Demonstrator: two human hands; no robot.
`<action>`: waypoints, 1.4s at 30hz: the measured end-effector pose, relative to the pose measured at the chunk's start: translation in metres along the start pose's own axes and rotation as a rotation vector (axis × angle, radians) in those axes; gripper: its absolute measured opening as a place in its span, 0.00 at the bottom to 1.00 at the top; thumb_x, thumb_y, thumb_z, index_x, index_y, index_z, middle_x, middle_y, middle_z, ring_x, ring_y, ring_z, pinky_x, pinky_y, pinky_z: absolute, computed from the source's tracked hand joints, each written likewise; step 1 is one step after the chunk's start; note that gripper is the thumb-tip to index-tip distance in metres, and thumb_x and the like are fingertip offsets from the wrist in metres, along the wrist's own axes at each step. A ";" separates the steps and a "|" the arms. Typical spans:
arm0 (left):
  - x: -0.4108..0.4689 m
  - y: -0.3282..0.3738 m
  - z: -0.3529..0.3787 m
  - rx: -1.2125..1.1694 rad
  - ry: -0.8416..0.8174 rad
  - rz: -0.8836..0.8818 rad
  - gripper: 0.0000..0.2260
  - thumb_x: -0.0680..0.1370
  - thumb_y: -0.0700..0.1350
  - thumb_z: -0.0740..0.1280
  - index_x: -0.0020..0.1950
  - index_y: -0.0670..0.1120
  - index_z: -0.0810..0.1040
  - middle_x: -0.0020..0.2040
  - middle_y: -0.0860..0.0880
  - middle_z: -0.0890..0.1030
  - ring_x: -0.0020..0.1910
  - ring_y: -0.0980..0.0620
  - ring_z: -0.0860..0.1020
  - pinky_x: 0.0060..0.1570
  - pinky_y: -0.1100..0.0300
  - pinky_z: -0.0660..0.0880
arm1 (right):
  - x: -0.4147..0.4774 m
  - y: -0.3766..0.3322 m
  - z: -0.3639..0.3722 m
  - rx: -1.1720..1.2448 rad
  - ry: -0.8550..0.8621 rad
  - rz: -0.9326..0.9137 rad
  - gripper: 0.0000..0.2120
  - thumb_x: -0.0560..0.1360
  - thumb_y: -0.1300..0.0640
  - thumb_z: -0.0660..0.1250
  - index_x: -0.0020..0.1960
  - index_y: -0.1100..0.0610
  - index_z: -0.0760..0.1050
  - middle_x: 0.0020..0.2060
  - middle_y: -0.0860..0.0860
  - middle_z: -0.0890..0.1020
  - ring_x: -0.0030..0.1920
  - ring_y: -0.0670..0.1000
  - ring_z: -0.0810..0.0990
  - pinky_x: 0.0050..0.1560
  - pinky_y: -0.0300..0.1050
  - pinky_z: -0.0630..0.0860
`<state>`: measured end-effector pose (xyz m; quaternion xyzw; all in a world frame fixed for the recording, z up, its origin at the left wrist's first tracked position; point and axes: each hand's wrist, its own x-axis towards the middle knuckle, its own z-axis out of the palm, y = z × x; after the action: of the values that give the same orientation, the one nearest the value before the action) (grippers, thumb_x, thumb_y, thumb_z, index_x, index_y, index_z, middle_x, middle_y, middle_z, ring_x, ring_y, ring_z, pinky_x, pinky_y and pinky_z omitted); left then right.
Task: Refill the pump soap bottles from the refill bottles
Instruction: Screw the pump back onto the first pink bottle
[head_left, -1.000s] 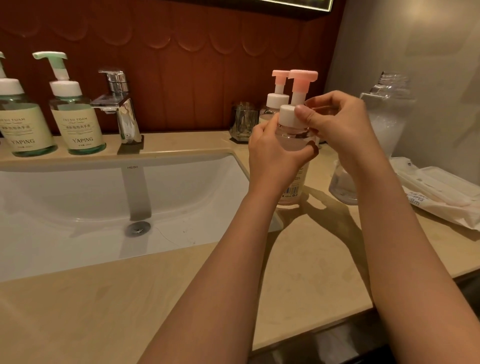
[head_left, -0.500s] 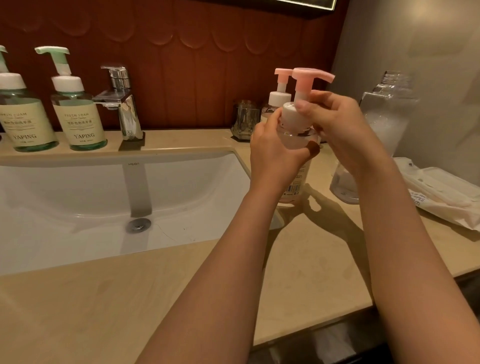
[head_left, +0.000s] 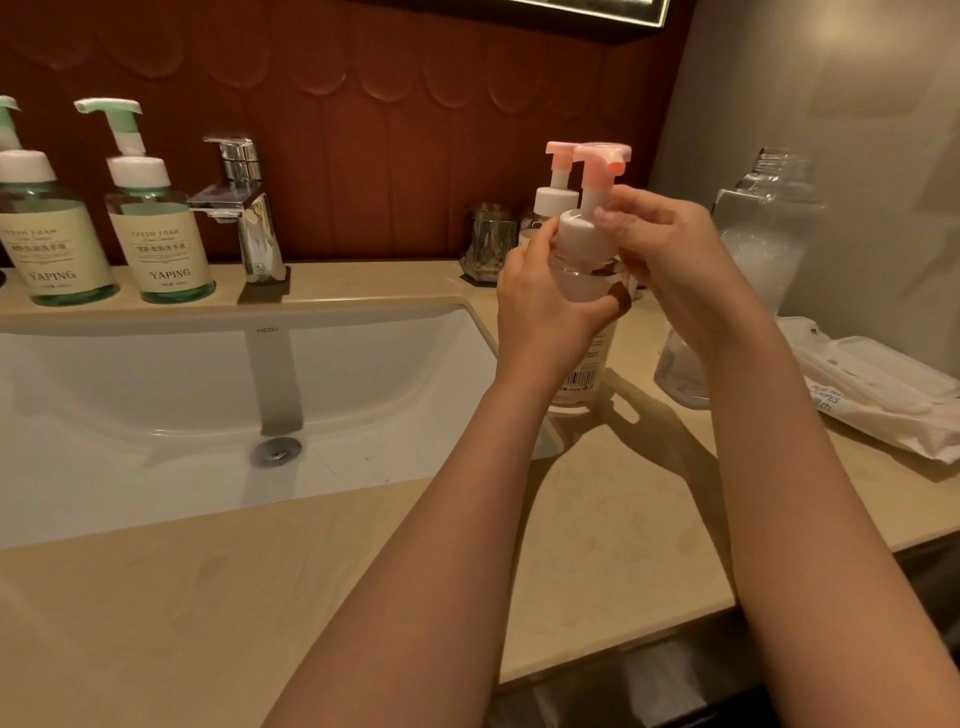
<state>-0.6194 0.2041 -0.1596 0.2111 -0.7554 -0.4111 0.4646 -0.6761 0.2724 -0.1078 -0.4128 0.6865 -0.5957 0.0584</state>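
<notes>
A person at the counter (head_left: 597, 519) works on a pink-topped pump bottle (head_left: 582, 275) standing just beside the right rim of the sink (head_left: 156, 389). The left hand (head_left: 545, 306) wraps its clear body, and the right hand (head_left: 670, 260) pinches the white pump collar (head_left: 576, 231), seated on the neck. Whether it is being opened or closed cannot be told. An uncapped refill bottle (head_left: 763, 244), foamy inside, waits toward the right edge. The second pink bottle (head_left: 556, 200) behind and two green bottles (head_left: 161, 249) at the back left edge look yet to be handled.

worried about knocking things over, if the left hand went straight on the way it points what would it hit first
Probably the second pink pump bottle, standing just behind the held pump bottle that the left hand grips; the depth between them is unclear.
</notes>
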 end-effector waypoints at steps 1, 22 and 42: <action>0.000 0.000 0.000 0.008 0.000 0.003 0.33 0.70 0.49 0.73 0.72 0.48 0.63 0.66 0.47 0.69 0.65 0.50 0.67 0.65 0.51 0.68 | -0.001 0.001 0.000 -0.015 0.004 -0.020 0.19 0.77 0.56 0.62 0.67 0.58 0.70 0.53 0.45 0.78 0.53 0.43 0.76 0.53 0.39 0.74; 0.003 0.000 -0.001 -0.059 -0.062 -0.128 0.38 0.69 0.45 0.75 0.74 0.49 0.59 0.70 0.48 0.67 0.68 0.49 0.66 0.65 0.49 0.69 | 0.003 0.009 0.010 -0.095 0.091 -0.027 0.25 0.71 0.54 0.72 0.65 0.55 0.71 0.58 0.49 0.77 0.53 0.46 0.75 0.46 0.36 0.74; -0.001 -0.003 0.002 -0.057 -0.001 -0.283 0.36 0.69 0.47 0.75 0.70 0.48 0.58 0.67 0.47 0.70 0.64 0.47 0.71 0.61 0.51 0.72 | 0.009 0.018 0.018 0.032 0.085 -0.078 0.26 0.70 0.57 0.73 0.66 0.57 0.71 0.59 0.50 0.78 0.51 0.43 0.75 0.41 0.29 0.73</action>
<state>-0.6208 0.2035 -0.1628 0.3019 -0.7064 -0.4938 0.4073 -0.6806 0.2521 -0.1247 -0.4128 0.6621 -0.6254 0.0125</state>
